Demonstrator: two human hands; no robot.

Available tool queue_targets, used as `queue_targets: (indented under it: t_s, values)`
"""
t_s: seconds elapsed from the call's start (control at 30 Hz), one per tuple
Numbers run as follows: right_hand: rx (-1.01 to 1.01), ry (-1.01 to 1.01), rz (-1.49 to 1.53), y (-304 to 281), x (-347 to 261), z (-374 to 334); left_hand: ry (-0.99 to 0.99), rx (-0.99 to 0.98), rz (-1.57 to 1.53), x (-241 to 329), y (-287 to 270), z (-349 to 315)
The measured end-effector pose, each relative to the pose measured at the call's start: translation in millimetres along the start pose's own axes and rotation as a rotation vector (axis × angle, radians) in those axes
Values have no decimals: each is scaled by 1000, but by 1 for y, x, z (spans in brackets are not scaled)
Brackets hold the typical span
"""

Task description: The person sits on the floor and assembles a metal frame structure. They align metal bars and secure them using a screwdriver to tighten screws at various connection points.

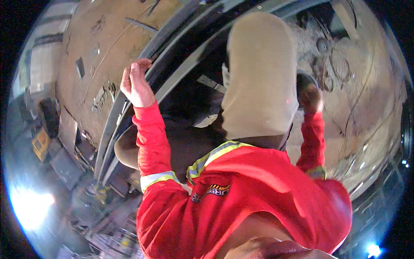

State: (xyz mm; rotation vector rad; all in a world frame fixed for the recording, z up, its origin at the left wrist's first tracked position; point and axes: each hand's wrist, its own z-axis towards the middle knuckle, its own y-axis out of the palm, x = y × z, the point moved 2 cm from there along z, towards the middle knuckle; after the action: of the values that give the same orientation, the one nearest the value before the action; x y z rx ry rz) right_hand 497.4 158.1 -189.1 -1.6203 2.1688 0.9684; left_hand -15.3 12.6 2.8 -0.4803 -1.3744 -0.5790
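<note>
My left hand (139, 86) is raised beside long grey metal bars (189, 64), its fingers loosely bent and their tips close to the outer bar. I see nothing held in it, and cannot tell whether it touches the metal. On the other side of my raised knee (261, 73), my right hand (312, 99) is closed around a dark, rounded object (305, 80). My leg covers part of that object, so its kind is unclear. Both arms wear red sleeves with reflective bands.
Bars run in front of me and down my left side. Cables (338, 67) lie coiled on the floor at the right. Small metal scraps (101, 99) lie on the brown floor at the left. Beyond stand a yellow object (41, 143) and clutter, with a bright light (31, 209).
</note>
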Motion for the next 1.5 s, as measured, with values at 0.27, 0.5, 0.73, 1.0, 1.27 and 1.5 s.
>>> queue_targets:
  t_s: [0.27, 0.5, 0.73, 1.0, 1.27, 1.5]
  values:
    - [-158, -1261, -1416, 302, -78, -164, -945, -245, -896, 6, 43, -89]
    - [-903, -1370, -1654, 423, 73, -178, -785, -225, -1405, 9, 20, -88]
    - [-1318, -1306, -1554, 439, 123, -154, -888, 124, -1099, -38, -31, -76]
    - [-1091, -116, -1113, 454, 125, -121, -703, -41, -1169, -71, -53, -79]
    - [-1055, 300, -685, 452, 118, -101, -612, 0, -876, -50, -64, -75]
    - [-922, 25, -622, 450, 122, -94, -647, 59, -685, -28, -61, -74]
